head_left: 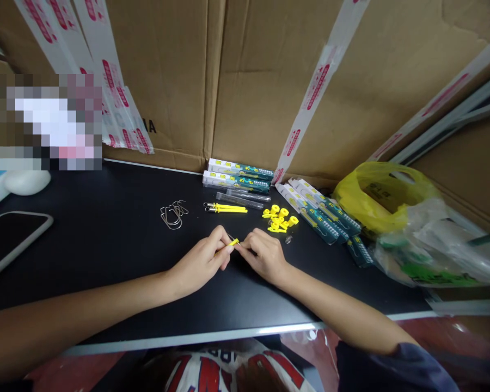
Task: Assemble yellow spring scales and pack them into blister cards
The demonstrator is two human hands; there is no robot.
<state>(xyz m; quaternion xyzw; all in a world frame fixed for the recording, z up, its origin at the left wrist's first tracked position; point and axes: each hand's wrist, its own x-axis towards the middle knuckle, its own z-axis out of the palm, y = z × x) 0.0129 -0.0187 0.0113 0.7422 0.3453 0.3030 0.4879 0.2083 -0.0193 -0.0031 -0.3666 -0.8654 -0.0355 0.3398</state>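
Clock from mid-view; I log table [118, 228] widest; left hand [202, 256], 7 o'clock, fingertips pinched on yellow piece [234, 242], 6 o'clock, between hands; right hand [265, 253], 5 o'clock, curled beside it, closure and hold I cannot tell; my judgement: steady left pinch, light right fingertips, keep alignment straight.

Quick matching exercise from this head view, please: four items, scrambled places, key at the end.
1. bent metal wires
2. yellow bag
3. dark-screened phone
4. small yellow piece

A. behind the clear plastic bag
B. between left hand and right hand
C. just left of the yellow rods
D. far left of the black table

Pairs: 1-C, 2-A, 3-D, 4-B
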